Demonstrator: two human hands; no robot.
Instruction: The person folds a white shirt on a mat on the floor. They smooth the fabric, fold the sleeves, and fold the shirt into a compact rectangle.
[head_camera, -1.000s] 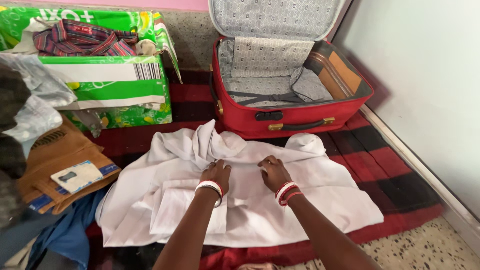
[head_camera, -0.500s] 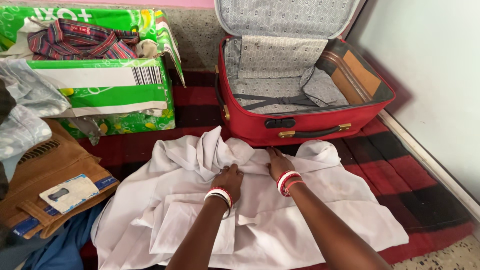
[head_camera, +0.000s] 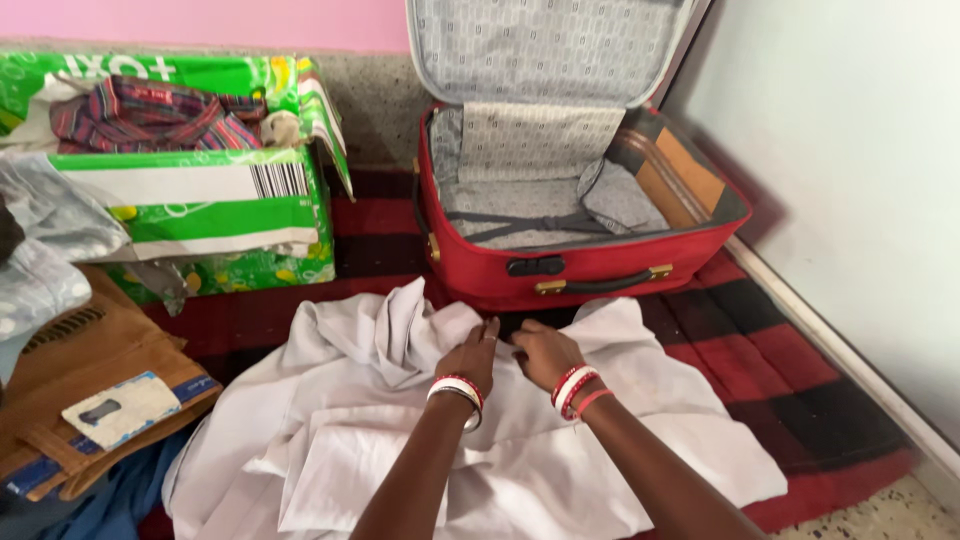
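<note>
White shirt (head_camera: 560, 440) spread flat on blanket (head_camera: 800, 370), collar end toward suitcase (head_camera: 580, 265); left hand (head_camera: 472, 360), right hand (head_camera: 540, 352) pinching collar edge

Pink wall (head_camera: 200, 20) along top edge, speckled grey band (head_camera: 375, 95) beneath. Pale wall (head_camera: 850, 150) at right, skirting at base. Red-black checked blanket (head_camera: 780, 370) over speckled floor (head_camera: 880, 515). Even, soft light.

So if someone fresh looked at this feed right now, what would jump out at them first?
Probably the open red suitcase at top centre, its grey-lined lid raised and its inside nearly bare. Just below it, the left hand and right hand meet on the upper edge of a crumpled white garment spread over a red and black blanket. At upper left, a bright green cardboard box holds a striped shirt.
</note>
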